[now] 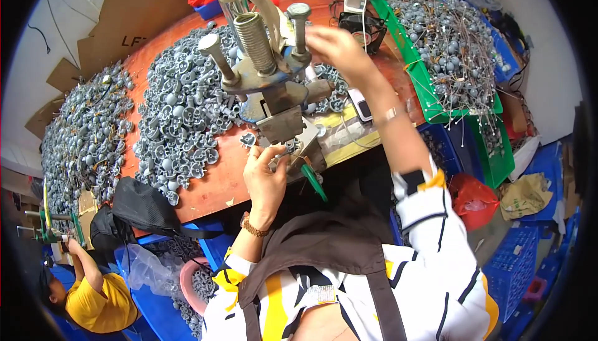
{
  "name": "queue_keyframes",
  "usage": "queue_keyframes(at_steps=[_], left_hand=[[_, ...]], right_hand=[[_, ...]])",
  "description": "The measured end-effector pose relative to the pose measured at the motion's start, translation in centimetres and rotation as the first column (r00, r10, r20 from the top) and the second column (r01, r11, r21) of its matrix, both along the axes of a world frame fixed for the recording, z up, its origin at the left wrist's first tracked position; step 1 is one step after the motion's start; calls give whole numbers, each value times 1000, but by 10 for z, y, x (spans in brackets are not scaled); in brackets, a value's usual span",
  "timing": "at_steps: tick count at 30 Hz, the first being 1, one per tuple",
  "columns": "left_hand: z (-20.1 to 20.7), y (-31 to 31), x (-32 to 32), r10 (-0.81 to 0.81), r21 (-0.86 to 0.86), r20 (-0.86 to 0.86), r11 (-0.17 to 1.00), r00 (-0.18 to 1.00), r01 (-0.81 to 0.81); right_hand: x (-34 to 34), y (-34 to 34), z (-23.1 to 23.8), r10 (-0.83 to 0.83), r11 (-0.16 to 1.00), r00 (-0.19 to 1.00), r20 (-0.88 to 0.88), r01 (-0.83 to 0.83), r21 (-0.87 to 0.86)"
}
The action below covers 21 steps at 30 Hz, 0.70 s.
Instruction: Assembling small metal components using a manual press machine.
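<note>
Here, hands [265, 179] at a press [280, 126], threaded screw [255, 38] pointing up, leaning left

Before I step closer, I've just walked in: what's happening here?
A person works at a metal machine on an orange table. The left hand is at its lower front, beside a loose grey part; the right hand is raised by an upright bolt. Whether either grips anything is unclear. Heaps of grey parts lie on the table's left side, and a green tray at right holds more, with thin wires. A co-worker is at far left.
</note>
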<state>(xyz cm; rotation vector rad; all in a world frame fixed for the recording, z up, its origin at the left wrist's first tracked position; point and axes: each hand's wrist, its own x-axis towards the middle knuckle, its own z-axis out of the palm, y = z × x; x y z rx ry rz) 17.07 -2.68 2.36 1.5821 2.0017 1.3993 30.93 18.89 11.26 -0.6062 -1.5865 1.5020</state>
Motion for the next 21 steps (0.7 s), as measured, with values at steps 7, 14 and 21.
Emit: queue_keyframes(at_steps=[7,14,21], left_hand=[[0,-6,-7,26,1,-46,1000,999,-26],[-2,-2,-5,-59,-13,27,998,998,59],[14,-31,-14,-90,-153,-330,987,940,40]], right_hand=[[4,-74,62,-116,870,969,-217,204,449],[70,-162,-16,-182,492,982,53,44,869],[93,-77,18,-720,379,677,156,194,905]])
